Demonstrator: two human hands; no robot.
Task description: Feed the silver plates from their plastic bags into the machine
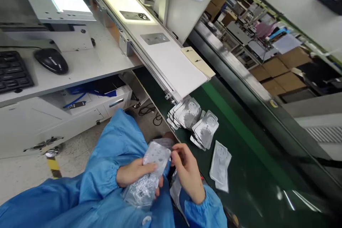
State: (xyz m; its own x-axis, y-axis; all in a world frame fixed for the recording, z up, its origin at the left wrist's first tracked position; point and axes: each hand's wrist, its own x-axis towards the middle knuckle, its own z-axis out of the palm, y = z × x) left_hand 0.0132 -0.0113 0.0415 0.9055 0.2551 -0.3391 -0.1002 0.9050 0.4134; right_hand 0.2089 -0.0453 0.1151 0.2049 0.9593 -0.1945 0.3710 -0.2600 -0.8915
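The left hand (132, 174) is holding a film-covered panel (159, 153) just above the lap of a blue smock (107, 205), its thumb lying across the face and its fingers curling round the far edge, so this grip is pinching the panel. The right hand (188, 176) is bending its fingers at the upper corner; whether that grip is pinching film or only touching, I cannot tell. The panel is looking light, thin and fairly stiff, while its glossy, crinkled lower end is probably slipping easily under bare skin; with its face likely scratching readily, the long edges and rounded corners are offering the safest hold. Small round marks are dotting its upper part. Beyond the right hand, loose translucent pieces (220, 164) are overlapping on a smooth dark green counter (245, 167), near two fanned stacks (207, 128) of mottled grey, round-cornered pieces. Farther off, a matte white conveyor belt (177, 66) is carrying flat rectangular grey plates (153, 38), a stiff-looking cream strip (193, 57) lying across its near end. Farthest away, square-edged cardboard boxes (292, 64) are standing together.
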